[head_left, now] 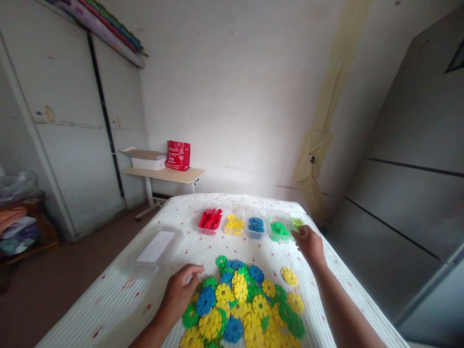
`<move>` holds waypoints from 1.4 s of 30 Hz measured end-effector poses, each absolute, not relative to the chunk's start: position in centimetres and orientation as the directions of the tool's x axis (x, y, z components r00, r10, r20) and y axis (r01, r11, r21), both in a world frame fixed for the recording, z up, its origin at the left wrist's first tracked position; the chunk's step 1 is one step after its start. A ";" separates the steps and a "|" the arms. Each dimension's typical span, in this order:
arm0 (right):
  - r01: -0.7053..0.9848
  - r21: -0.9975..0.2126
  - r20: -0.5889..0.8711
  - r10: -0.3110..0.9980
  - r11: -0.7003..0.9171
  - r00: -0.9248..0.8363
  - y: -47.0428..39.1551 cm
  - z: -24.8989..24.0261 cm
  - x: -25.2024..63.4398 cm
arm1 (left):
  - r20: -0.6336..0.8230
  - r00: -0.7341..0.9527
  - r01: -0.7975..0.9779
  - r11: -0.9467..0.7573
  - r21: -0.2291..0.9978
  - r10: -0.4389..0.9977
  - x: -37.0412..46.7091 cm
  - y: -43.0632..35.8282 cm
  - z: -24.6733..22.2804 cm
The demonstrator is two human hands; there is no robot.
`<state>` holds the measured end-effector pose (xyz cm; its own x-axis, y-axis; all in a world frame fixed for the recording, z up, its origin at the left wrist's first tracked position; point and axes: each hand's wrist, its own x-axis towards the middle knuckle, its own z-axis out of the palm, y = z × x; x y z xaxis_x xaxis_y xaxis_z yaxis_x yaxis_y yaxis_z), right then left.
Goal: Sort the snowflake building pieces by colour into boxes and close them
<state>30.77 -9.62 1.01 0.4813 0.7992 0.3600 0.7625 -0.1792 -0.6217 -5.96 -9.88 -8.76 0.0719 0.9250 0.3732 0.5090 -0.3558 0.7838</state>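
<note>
The disc pile lies before us. Left of it, our left hand, fingers parted and seemingly empty, had best pinch discs singly; beyond its right side, beside light-green pieces, our right hand curls, whether around anything we cannot tell.

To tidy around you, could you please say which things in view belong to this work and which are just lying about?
In use:
loose discs by the left hand
red pieces, yellow pieces, blue pieces, green pieces in clear tubs
light-green pieces by the right hand

Seemingly lying about:
red bag
white box
</note>
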 end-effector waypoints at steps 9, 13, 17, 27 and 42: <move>0.856 -0.429 0.258 0.869 -0.288 0.422 -14.2 -6.3 33.1 | 0.339 0.095 0.485 -0.341 0.806 0.936 -5.7 -10.0 -8.8; 0.855 -0.387 0.203 0.873 -0.344 0.443 -14.1 -6.6 32.9 | 0.269 0.194 0.545 -0.331 0.770 0.943 -4.8 -9.1 -8.3; 0.869 -0.325 0.192 0.873 -0.374 0.448 -13.8 -6.6 32.5 | 0.197 0.327 0.681 -0.375 0.629 0.924 -2.9 -7.4 -7.2; 0.875 -0.318 0.191 0.879 -0.365 0.436 -14.0 -6.7 32.5 | 0.064 0.380 0.755 -0.349 0.555 0.923 -0.3 -6.1 -6.0; 0.867 -0.314 0.158 0.879 -0.387 0.449 -14.1 -6.4 32.3 | 0.051 0.308 0.374 -0.170 0.911 0.950 -2.4 -5.3 -8.0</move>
<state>32.28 -14.08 -6.44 0.4493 0.8793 0.1581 0.8672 -0.3867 -0.3136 -2.35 -5.32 -8.00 0.3084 0.9499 0.0509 0.3745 -0.1704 0.9114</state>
